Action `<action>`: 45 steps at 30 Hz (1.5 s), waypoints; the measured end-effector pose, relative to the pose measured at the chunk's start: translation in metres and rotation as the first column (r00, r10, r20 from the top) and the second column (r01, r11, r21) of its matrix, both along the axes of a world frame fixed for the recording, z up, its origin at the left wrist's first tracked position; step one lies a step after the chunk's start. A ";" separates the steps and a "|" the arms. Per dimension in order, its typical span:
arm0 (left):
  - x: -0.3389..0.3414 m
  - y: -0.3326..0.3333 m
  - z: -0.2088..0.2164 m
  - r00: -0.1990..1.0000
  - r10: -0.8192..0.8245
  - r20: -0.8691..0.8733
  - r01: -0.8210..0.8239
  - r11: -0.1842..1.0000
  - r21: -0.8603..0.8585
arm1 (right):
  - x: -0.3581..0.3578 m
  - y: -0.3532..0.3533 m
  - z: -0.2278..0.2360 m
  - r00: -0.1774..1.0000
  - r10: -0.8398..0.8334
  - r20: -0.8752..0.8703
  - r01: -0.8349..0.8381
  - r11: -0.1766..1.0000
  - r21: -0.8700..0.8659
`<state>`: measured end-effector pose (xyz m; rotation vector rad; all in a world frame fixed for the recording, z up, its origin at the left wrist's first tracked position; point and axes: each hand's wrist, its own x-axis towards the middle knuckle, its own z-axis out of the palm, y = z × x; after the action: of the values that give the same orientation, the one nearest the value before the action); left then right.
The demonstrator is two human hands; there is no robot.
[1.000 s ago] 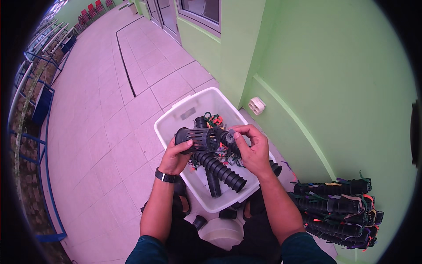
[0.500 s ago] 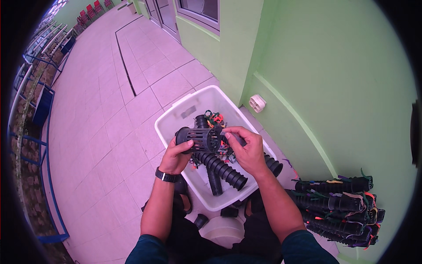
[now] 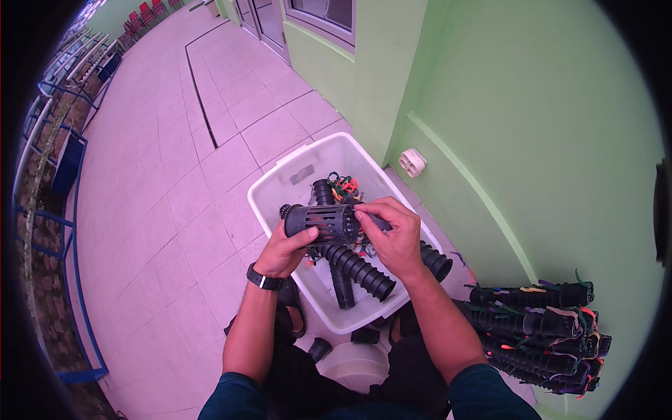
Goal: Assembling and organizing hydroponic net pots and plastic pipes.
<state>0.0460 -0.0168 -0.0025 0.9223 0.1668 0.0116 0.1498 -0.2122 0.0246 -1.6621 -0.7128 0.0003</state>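
Observation:
A black slotted plastic net pot [image 3: 323,224] lies sideways above the white tub. Closed around its left end and underside is my left hand [image 3: 281,252], thumb along the slotted wall. At the pot's right end, thumb and forefinger of my right hand [image 3: 393,234] pinch together by the rim; what sits between them is too small to make out. Below, the white plastic tub [image 3: 371,171] holds ribbed black tubes [image 3: 360,273], a straighter black tube [image 3: 341,288] and a tangle of coloured strips [image 3: 343,185].
Ribbed black tubes threaded with coloured strips [image 3: 535,322] are piled at the right by the green wall [image 3: 518,140]. A white socket box [image 3: 412,162] sticks out from that wall. Short black pieces [image 3: 320,349] lie near my feet, by a pale round object [image 3: 357,364]. Blue railings line the left.
The net pot has turned slightly in my left hand and shifted a little to the right. My right hand keeps its pinch at the pot's right end.

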 end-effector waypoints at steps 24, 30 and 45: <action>0.006 -0.012 -0.003 0.995 -0.101 -0.021 0.099 0.991 -0.086 | 0.007 -0.016 0.005 0.973 0.051 -0.225 -0.047 0.999 0.023; 0.006 -0.010 -0.007 0.992 -0.124 0.012 0.125 0.981 -0.150 | 0.005 -0.016 0.002 0.986 0.091 -0.136 -0.082 0.994 0.073; -0.002 -0.004 -0.014 0.969 -0.223 0.109 0.237 0.963 -0.131 | 0.004 -0.014 0.002 0.788 0.415 -0.456 -0.365 0.910 0.197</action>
<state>0.0443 -0.0210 -0.0165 0.7916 -0.0277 -0.1707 0.1542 -0.2261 0.0268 -1.3101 -0.6372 0.6566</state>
